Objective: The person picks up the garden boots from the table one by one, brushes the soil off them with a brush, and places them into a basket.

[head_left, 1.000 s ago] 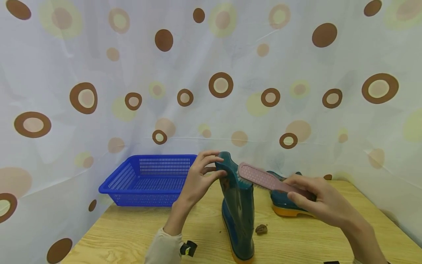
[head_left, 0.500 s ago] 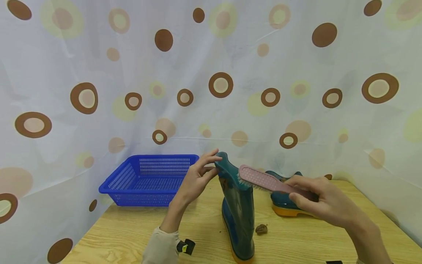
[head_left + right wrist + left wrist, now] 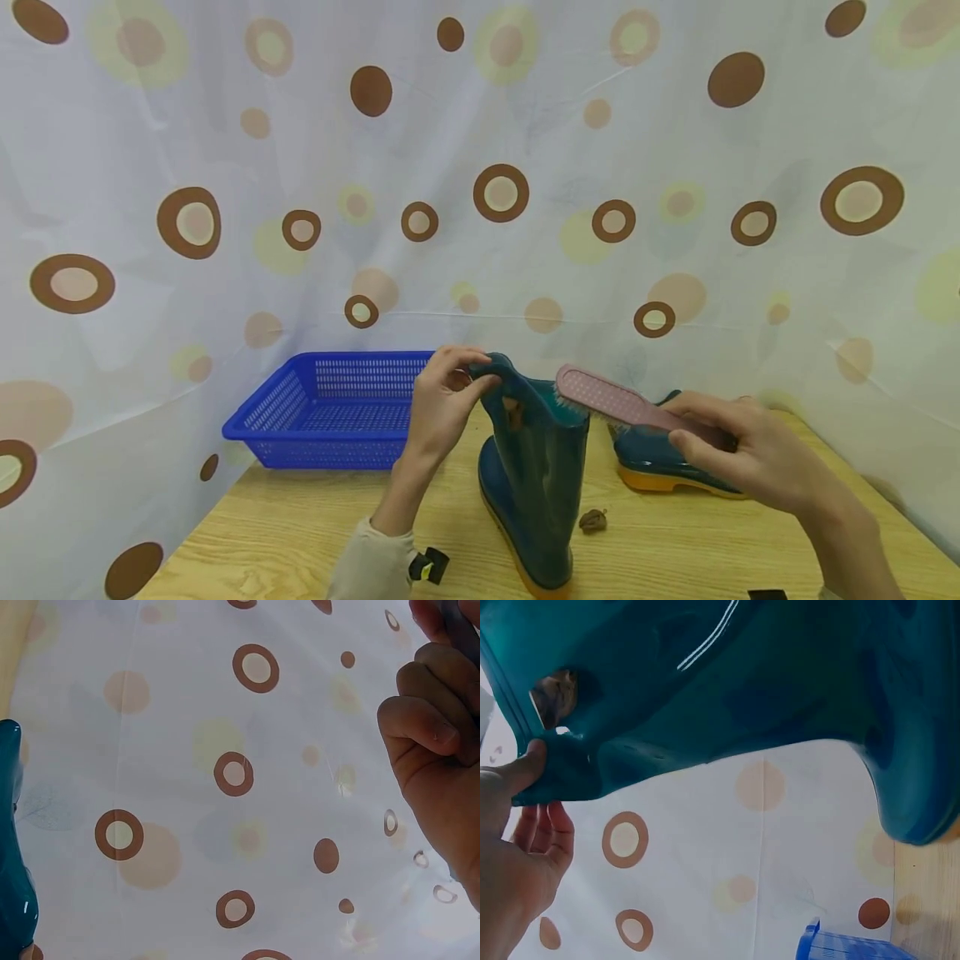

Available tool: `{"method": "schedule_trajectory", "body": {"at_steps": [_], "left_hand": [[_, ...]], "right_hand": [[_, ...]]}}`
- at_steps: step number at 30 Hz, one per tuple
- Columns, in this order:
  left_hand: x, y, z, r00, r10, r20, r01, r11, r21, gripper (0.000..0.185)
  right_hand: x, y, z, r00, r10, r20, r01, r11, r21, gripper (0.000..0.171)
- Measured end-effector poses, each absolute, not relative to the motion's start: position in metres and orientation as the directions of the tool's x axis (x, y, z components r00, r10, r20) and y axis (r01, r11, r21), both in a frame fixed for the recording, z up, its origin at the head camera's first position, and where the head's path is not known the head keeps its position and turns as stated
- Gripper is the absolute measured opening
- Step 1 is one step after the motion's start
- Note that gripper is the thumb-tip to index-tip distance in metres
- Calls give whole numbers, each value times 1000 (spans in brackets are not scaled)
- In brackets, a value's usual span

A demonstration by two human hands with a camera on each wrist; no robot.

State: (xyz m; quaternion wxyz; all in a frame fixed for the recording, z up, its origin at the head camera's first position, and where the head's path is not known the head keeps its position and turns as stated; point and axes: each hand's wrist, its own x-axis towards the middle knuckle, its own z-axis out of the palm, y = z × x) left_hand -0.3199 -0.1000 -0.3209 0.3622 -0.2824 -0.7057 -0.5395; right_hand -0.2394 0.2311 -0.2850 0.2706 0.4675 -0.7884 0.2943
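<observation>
A teal rubber boot (image 3: 534,475) with a yellow sole stands upright on the wooden table (image 3: 300,533). My left hand (image 3: 442,400) pinches the top rim of its shaft; the left wrist view shows the thumb on the boot (image 3: 727,697). My right hand (image 3: 738,450) grips the handle of a pink scrubbing brush (image 3: 615,402), whose bristled head rests at the boot's rim. A second teal boot (image 3: 663,467) lies behind my right hand. In the right wrist view only curled fingers (image 3: 431,727) and a sliver of boot (image 3: 11,847) show.
A blue plastic basket (image 3: 337,408) sits at the table's back left. A small brown clump (image 3: 592,521) lies on the table beside the upright boot. A spotted curtain (image 3: 480,167) closes off the back and sides.
The upright boot has turned and shifted left, its opening now facing me more. The brush head has moved slightly right and up along the rim. My left hand stays pinched on the rim.
</observation>
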Motion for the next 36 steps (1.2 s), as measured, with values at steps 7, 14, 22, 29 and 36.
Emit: {"method": "schedule_trajectory", "body": {"at_steps": [7, 14, 22, 29, 36], "left_hand": [[-316, -95, -319, -524, -71, 848, 805, 282, 521, 14], [-313, -90, -319, -450, -86, 889, 823, 346, 450, 14], [-309, -87, -318, -404, -87, 910, 825, 394, 404, 14], [-304, -92, -314, -533, -14, 846, 807, 292, 513, 21], [-305, -104, -310, -596, 111, 795, 789, 267, 554, 26]], "right_hand": [[-239, 232, -286, -454, -517, 726, -858, 472, -201, 43], [-240, 232, -287, -459, -485, 744, -844, 499, -196, 43], [-244, 227, -289, -444, -465, 766, -834, 526, -164, 49], [-252, 223, -295, -453, -500, 738, -841, 514, -168, 51], [-259, 218, -301, -480, -490, 728, -814, 559, -160, 43]]}}
